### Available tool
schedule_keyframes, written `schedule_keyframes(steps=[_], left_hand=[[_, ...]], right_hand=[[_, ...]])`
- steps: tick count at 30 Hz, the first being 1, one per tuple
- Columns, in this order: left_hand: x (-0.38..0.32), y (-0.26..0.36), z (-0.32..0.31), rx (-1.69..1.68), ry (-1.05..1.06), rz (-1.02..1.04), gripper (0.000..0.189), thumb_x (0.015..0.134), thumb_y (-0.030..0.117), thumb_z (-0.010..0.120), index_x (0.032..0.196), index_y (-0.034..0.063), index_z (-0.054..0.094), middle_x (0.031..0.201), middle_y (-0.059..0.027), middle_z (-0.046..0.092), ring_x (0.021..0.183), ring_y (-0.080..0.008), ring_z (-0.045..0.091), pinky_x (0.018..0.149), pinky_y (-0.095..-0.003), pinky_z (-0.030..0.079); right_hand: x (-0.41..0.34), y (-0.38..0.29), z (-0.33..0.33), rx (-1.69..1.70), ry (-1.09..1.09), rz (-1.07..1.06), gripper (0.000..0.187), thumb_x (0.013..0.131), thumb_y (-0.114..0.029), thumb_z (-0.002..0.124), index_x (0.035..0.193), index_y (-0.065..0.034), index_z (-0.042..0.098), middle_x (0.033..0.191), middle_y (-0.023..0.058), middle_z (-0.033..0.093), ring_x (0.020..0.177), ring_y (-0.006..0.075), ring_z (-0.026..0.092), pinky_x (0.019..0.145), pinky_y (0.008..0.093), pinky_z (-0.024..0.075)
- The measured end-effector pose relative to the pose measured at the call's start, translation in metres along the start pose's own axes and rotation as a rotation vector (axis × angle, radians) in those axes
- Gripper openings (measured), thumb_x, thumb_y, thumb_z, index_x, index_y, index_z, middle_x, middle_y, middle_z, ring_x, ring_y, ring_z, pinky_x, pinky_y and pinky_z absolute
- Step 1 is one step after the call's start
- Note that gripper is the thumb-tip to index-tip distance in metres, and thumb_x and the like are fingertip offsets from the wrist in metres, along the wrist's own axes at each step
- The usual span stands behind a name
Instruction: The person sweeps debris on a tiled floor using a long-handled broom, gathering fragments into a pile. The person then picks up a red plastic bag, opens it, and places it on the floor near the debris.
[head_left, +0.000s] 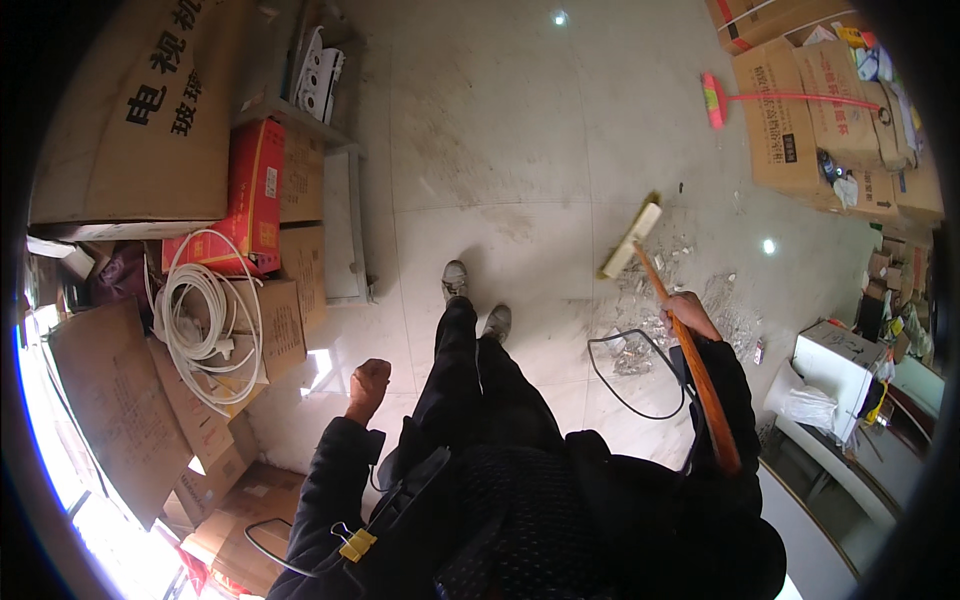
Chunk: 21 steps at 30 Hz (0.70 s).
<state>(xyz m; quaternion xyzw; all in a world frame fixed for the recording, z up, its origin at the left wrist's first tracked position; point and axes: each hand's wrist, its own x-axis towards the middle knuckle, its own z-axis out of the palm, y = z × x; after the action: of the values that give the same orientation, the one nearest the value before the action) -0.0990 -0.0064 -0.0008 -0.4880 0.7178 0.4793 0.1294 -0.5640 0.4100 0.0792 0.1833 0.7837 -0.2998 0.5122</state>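
Observation:
My right hand (691, 315) is closed around the wooden handle of a push broom (631, 241), whose pale head with dark bristles rests on the tiled floor ahead and to the right. The handle runs back along my right forearm. Beside and below the broom head lies a scattered heap of debris (634, 354), with light broken bits and dust. A black cable loops over part of it. My left hand (370, 381) hangs at my left side with curled fingers, and nothing is seen in it.
Stacked cardboard boxes (292, 330), a red box (255, 187) and a coiled white cable (214, 315) are at left. A grey metal cabinet (345, 225) stands beside them. A pink broom (716, 101) leans by cardboard boxes (784, 112) at upper right. A white box (838, 371) is at right.

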Motion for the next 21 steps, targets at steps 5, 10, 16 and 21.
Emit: schedule_keyframes(steps=[5,10,16,21], left_hand=[[0.039,-0.026,0.009,0.054,-0.074,-0.021,0.024,0.086,0.021,0.055,0.081,0.0006,0.065,0.073,-0.0175,0.066,0.067,-0.0261,0.068,0.063,-0.0364,0.053],[0.062,0.002,-0.022,-0.028,-0.051,0.062,0.016,0.086,0.015,0.056,0.083,0.002,0.064,0.073,-0.0137,0.065,0.064,-0.0245,0.066,0.059,-0.0344,0.052],[0.061,0.015,-0.069,-0.186,0.02,0.029,0.017,0.087,0.011,0.056,0.089,-0.0021,0.066,0.077,-0.0092,0.066,0.066,-0.0168,0.064,0.061,-0.0285,0.053],[0.063,-0.024,-0.078,-0.169,-0.003,-0.2,0.024,0.084,0.017,0.055,0.09,-0.0033,0.066,0.081,-0.0111,0.066,0.067,-0.0196,0.065,0.062,-0.0304,0.054]], right_hand=[[-0.011,-0.066,0.069,0.145,-0.336,-0.115,0.015,0.082,-0.013,0.059,0.074,-0.0022,0.053,0.059,0.0033,0.051,0.04,0.0113,0.045,0.036,0.0274,0.0367],[0.059,-0.144,0.211,0.079,-0.614,-0.232,0.02,0.087,-0.02,0.055,0.072,-0.0064,0.053,0.056,-0.0008,0.048,0.047,0.0088,0.048,0.041,0.0257,0.038],[0.12,-0.217,0.331,0.336,-0.831,0.064,0.019,0.089,-0.018,0.051,0.074,-0.0066,0.048,0.056,0.0017,0.045,0.043,0.011,0.041,0.039,0.0256,0.0325],[0.118,-0.21,0.275,0.16,-0.754,0.125,0.022,0.089,-0.02,0.054,0.074,-0.0056,0.049,0.054,0.0011,0.044,0.039,0.0108,0.038,0.037,0.0265,0.03]])
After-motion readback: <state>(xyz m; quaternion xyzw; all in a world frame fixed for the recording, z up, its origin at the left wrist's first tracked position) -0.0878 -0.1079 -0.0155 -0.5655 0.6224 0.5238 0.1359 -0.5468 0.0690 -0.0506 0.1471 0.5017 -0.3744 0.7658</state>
